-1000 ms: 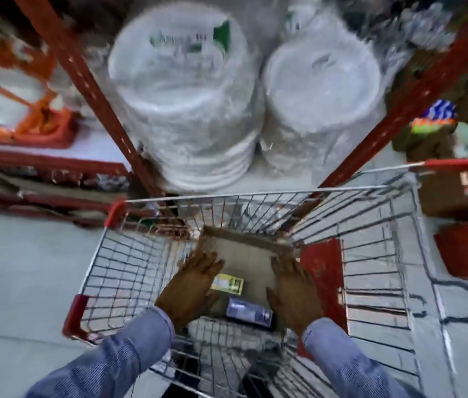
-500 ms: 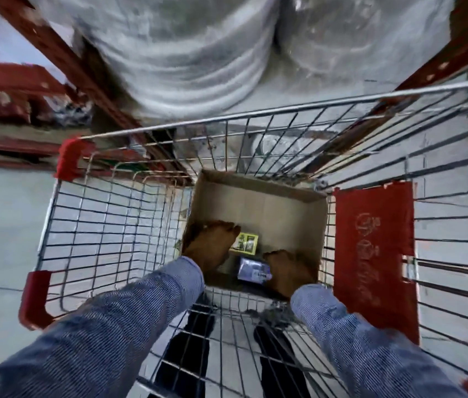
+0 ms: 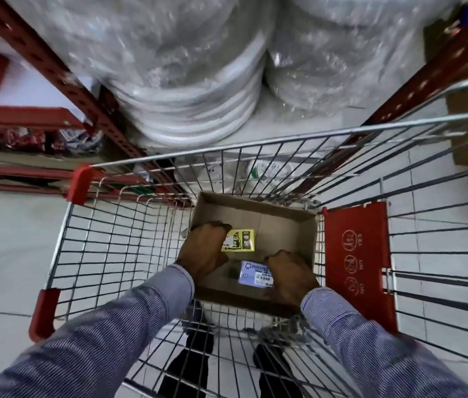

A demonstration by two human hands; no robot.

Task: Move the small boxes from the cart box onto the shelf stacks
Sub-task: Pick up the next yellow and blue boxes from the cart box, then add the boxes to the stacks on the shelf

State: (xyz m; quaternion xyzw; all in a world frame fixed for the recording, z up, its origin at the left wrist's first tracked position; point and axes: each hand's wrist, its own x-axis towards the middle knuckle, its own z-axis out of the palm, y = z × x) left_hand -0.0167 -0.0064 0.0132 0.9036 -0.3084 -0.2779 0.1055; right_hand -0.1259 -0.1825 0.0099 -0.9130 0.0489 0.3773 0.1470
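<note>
Both hands are seen down inside the cardboard box (image 3: pixel 258 222) that sits in the wire cart (image 3: pixel 106 248). The yellow box (image 3: pixel 240 239) lies on the box floor toward the left wall; the left hand (image 3: pixel 204 251) is curled over its left edge, fingers bent around it and touching. A firm grip cannot be confirmed, since the fingertips are hidden. The purple-white box (image 3: pixel 255 273) lies nearer the front wall, just right of centre; the right hand (image 3: pixel 290 275) is closed over its right end, fingers wrapped down and out of sight, so lift-off cannot be told. The two small boxes are kept apart, not touching.

Against 0.5 s ago: the hands are placed on the same two boxes, with the left fingers wrapped further onto the yellow one. The camera is brought closer, so the box is shown larger. Wrapped plate stacks (image 3: pixel 187 90) on the red shelving (image 3: pixel 63 76) are kept ahead of the cart.
</note>
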